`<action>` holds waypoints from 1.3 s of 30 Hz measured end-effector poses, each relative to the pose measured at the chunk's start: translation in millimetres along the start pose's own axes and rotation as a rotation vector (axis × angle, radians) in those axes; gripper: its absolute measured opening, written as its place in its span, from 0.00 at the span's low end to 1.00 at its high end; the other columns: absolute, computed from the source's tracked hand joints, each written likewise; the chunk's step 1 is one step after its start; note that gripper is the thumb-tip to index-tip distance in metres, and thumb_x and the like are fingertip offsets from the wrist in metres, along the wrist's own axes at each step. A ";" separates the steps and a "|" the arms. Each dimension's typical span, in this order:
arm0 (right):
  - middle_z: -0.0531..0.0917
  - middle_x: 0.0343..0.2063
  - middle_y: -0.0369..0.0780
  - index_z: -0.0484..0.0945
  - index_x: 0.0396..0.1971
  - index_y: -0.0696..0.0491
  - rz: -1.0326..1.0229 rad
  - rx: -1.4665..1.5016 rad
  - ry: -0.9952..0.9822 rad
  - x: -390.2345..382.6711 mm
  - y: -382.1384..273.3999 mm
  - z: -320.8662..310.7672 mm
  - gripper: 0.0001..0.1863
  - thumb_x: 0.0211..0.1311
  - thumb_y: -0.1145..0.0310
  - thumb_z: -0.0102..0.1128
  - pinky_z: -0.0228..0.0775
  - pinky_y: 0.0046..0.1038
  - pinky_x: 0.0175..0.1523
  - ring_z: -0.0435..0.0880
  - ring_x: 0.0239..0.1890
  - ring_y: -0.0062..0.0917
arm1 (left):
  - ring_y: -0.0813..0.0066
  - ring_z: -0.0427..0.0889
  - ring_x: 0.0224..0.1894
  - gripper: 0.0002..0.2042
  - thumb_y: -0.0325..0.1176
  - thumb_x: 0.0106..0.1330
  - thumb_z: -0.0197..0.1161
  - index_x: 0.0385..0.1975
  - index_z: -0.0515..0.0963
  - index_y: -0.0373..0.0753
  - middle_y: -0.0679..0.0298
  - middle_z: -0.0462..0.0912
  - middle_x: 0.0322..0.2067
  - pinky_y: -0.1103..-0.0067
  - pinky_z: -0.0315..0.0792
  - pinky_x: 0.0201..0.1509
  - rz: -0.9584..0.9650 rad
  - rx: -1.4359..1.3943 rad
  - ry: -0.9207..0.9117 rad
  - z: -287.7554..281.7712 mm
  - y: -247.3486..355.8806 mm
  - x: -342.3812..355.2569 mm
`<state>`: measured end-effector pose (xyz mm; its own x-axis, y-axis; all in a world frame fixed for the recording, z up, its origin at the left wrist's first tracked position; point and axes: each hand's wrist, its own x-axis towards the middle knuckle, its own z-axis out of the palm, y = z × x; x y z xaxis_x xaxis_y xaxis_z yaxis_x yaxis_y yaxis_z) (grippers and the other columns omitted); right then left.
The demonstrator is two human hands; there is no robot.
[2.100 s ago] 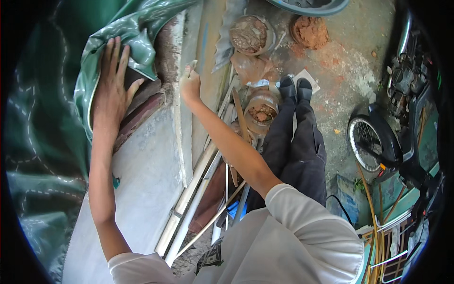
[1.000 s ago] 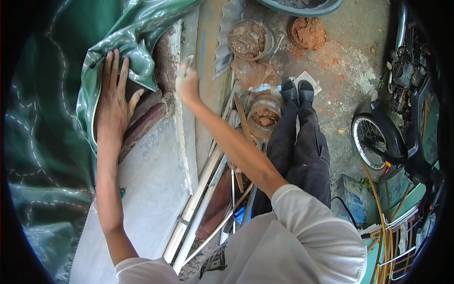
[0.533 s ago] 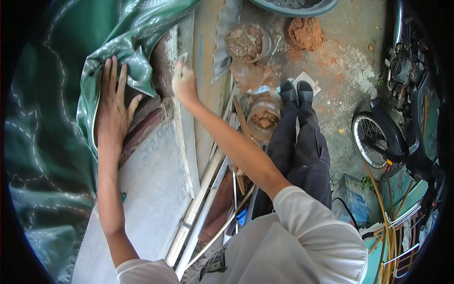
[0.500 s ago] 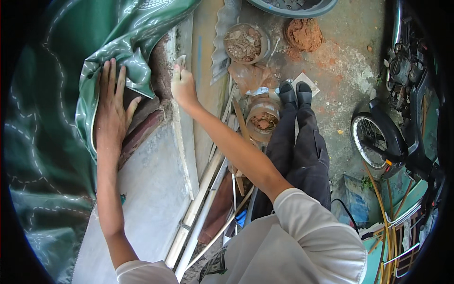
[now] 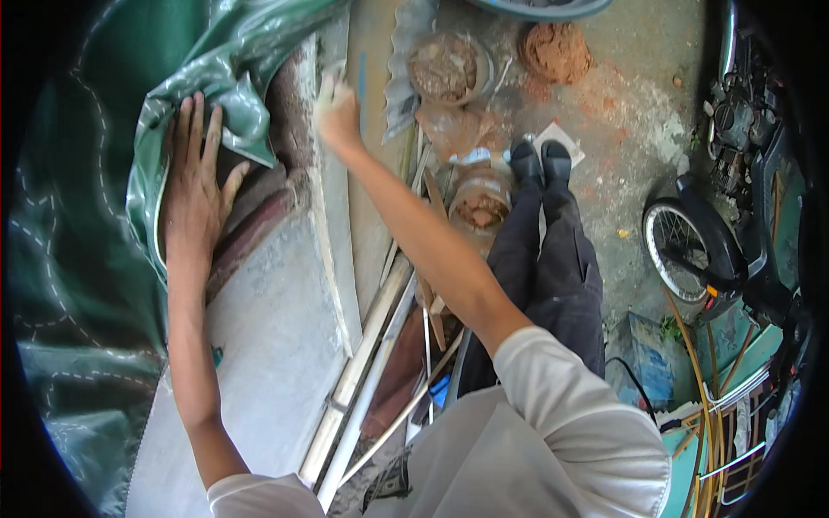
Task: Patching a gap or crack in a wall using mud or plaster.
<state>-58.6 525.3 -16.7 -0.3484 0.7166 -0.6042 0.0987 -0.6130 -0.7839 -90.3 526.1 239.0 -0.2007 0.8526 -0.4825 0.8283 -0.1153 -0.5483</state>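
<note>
My left hand (image 5: 194, 177) lies flat with its fingers spread, pressing on the folded-back edge of a shiny green sheet (image 5: 95, 224) with white dashed lines. Under the fold, beside my thumb, a dark hollow and a reddish-brown strip (image 5: 250, 237) show. My right hand (image 5: 337, 116) is closed above the pale, crusted edge (image 5: 319, 207) of the grey slab (image 5: 259, 319). Its fingers are slightly smeared by motion. A small pale thing may be pinched in them, but I cannot make out what.
Beyond the slab stand a tub of rubble (image 5: 445, 69), a clear bucket of reddish lumps (image 5: 479, 209) and a container of reddish soil (image 5: 557, 53). Long pale pipes (image 5: 367, 388) lean near my body. A motorbike (image 5: 704, 250) stands at the right.
My right hand has shifted slightly up in the picture, still closed. My left hand and the sheet's fold sit a little farther left and up, and the whole view has shifted slightly.
</note>
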 end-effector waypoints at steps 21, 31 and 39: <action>0.79 0.23 0.58 0.77 0.27 0.65 -0.121 0.065 0.145 -4.8 -17.7 2.7 0.27 0.73 0.58 0.39 0.68 0.47 0.36 0.80 0.29 0.53 | 0.63 0.46 0.74 0.38 0.49 0.61 0.60 0.70 0.55 0.41 0.59 0.49 0.72 0.66 0.39 0.77 -0.008 -0.006 -0.031 -2.9 1.2 1.0; 0.80 0.23 0.55 0.77 0.24 0.63 -0.537 0.028 0.584 -2.1 -9.0 11.1 0.27 0.74 0.58 0.38 0.68 0.47 0.38 0.81 0.30 0.49 | 0.60 0.45 0.74 0.38 0.48 0.61 0.60 0.70 0.55 0.42 0.59 0.49 0.72 0.63 0.41 0.77 -0.037 -0.046 -0.058 -5.0 2.8 5.5; 0.77 0.18 0.55 0.74 0.21 0.64 -0.121 0.193 0.222 3.7 -9.1 8.8 0.26 0.73 0.59 0.41 0.66 0.47 0.33 0.79 0.25 0.53 | 0.60 0.46 0.74 0.38 0.49 0.62 0.59 0.70 0.54 0.42 0.59 0.49 0.72 0.64 0.40 0.77 -0.027 -0.090 -0.061 -3.7 2.4 4.5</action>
<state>-69.1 530.6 -10.5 -0.1332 0.8302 -0.5414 -0.1173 -0.5556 -0.8231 -87.2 531.6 238.1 -0.2522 0.8221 -0.5105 0.8655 -0.0443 -0.4990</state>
